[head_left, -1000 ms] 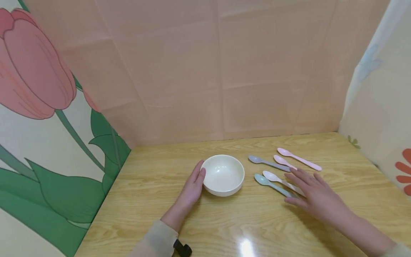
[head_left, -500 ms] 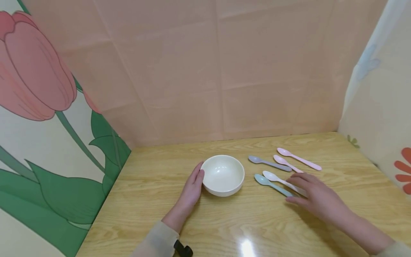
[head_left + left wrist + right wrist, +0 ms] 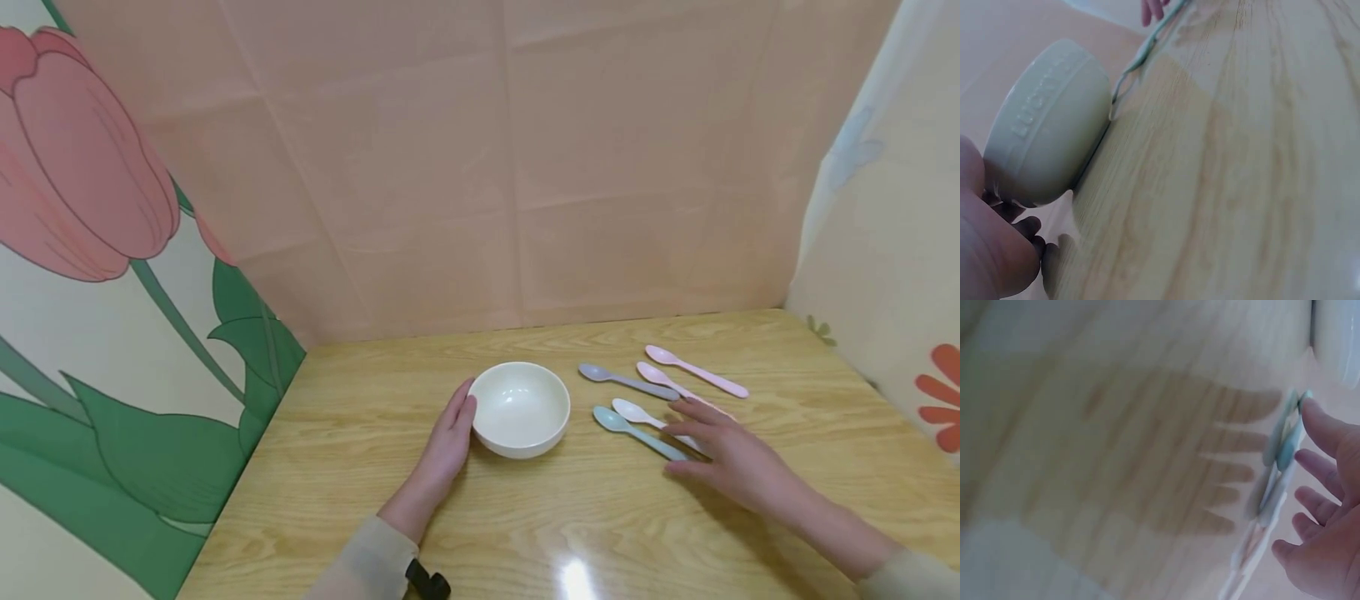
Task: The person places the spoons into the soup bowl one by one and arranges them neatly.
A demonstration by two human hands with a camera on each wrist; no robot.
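A white bowl (image 3: 521, 410) stands upright on the wood-grain table. My left hand (image 3: 447, 433) holds its left side, with the thumb near the rim and the fingers around the wall. Raised lettering shows on the bowl (image 3: 1047, 119) in the left wrist view. My right hand (image 3: 731, 454) hovers over the handle ends of several spoons, its fingers spread and loosely bent, with nothing gripped. Nearest to it lie a light blue-green spoon (image 3: 636, 432) and a white spoon (image 3: 637, 412), whose handle is partly covered. Behind them are a grey-purple spoon (image 3: 626, 381) and two pink spoons, one being the farthest pink spoon (image 3: 697, 371).
The table (image 3: 360, 417) meets a plain pinkish backdrop (image 3: 420, 208) at its far edge. A panel with a large printed tulip (image 3: 90, 158) stands on the left. On the right is a pale panel with a red flower print (image 3: 941, 400).
My right hand dipped its fingers toward the white spoon's handle, then lifted and spread them again, shifting slightly left. The left hand and bowl stay put; the spoons lie about as before.
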